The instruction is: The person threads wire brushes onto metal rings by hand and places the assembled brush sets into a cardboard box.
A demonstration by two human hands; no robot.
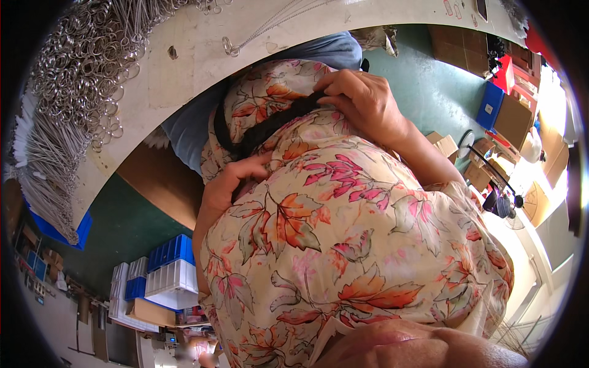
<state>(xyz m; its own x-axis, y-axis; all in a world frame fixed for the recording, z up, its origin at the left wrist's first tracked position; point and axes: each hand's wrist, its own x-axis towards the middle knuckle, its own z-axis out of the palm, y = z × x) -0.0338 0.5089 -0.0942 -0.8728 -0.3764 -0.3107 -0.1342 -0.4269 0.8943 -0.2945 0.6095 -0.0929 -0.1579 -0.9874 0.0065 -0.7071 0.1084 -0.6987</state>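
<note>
"Fingers (pixel 351 83) first: how are they set on the right hand (pixel 375 105)?"

"Gripping. Thumb and fingertips pinch one end of a black band (pixel 276 127) that looks like bunched, soft fabric. Held by its end like that, the rest can probably stretch out instead of crumpling into the palm."

"And where does the band lie?"

"Across the lower front of the floral top (pixel 368 202). It slants from the right hand toward the left hand (pixel 221 187), turns just beside it, and curves away again in a loop, toward the worktop (pixel 190 46)."

"Does the left hand grip it too?"

"I cannot tell. Its fingers are bent inward, close to the top, and what lies under their tips is hidden. Sitting so near the turn, they may help steady the cloth there."

"Why are both hands so low?"

"Because the band lies against the body, I would think; reaching it means working in front of the belly, apart from the worktop."

"What does the worktop carry?"

"Metal rings (pixel 92 55) heaped on the person's left, with a bundle of wire strands (pixel 52 162) beside them. Likely they are massed by kind. One looped ring (pixel 230 46) with fine strands lies apart, near the edge."
</note>
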